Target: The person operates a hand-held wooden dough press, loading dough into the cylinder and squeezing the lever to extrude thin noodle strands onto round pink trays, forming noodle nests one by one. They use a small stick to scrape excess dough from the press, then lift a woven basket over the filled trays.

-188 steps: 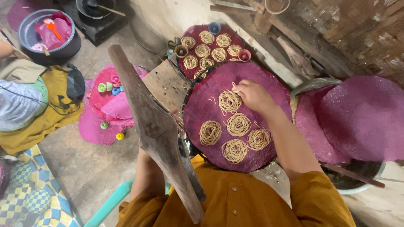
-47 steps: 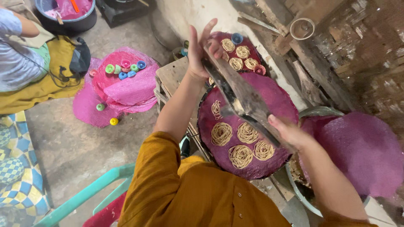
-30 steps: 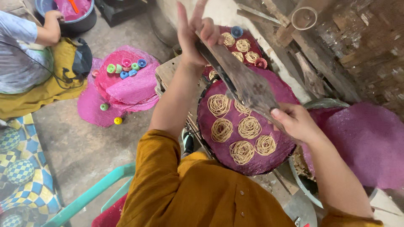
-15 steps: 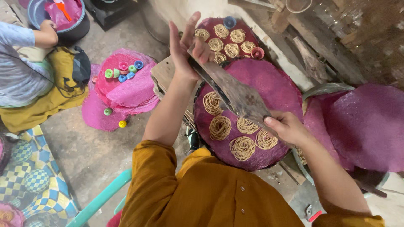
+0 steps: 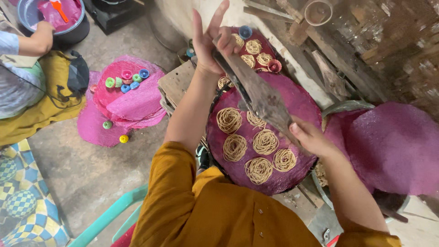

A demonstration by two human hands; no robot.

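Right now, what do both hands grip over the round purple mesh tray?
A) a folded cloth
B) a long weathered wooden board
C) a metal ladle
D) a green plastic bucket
B: the left hand holds the far end and the right hand the near end of a long weathered wooden board, slanted above the noodle coils on the purple mesh tray.

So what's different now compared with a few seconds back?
The wooden board, earlier upright near the person's left side, now lies slanted over the purple mat, with the left hand at its far end and the right hand at its near end. That right hand had been touching a noodle coil. The coils stayed put.
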